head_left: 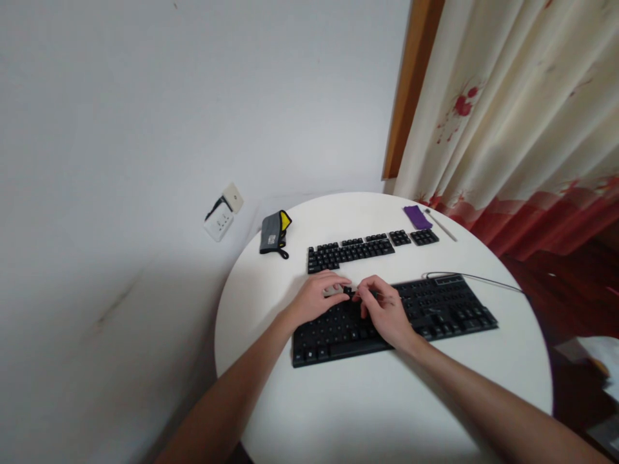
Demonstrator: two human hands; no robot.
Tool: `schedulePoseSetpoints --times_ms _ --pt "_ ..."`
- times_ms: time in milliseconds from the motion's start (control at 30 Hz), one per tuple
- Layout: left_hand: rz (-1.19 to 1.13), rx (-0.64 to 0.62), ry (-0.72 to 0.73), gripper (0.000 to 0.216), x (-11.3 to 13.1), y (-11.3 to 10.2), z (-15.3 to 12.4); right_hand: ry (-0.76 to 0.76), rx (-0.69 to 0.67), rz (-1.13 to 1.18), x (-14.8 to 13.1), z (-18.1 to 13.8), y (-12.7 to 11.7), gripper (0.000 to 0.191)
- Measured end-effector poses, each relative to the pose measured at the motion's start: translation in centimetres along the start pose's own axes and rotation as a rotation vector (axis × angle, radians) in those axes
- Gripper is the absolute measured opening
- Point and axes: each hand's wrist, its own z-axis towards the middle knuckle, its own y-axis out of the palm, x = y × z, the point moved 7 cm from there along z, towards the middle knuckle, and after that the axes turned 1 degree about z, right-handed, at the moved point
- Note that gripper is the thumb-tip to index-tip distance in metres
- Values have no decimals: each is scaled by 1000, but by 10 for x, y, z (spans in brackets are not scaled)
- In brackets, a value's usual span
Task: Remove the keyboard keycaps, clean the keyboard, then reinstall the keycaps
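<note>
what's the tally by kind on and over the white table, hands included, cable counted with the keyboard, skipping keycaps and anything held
Hands: 2, the left hand and the right hand
Black keyboard: 1
Grey pouch with yellow lining: 1
Purple cloth: 1
Thin stick: 1
Total: 6

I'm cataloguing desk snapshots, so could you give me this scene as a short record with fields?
Surface: round white table
Left hand: over the left part of the black keyboard
Right hand: beside it, fingers bent; grip unclear
Between hands: small dark piece, too small to identify
Beyond keyboard: black keycaps in grouped rows
Far left: grey pouch, yellow inside
Far right: purple cloth, slim stick
</note>
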Motion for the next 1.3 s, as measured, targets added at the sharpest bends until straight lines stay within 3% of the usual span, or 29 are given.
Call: schedulePoseSetpoints --times_ms 233,533,1300 --pt "-17 22 51 19 1 1 0 19 10 -111 4 1 -3 28" --pt "-4 27 76 19 0 2 1 22 -25 -22 13 3 1 33" --pt "-11 88 117 15 6 0 0 -52 28 -89 12 3 -2 30"
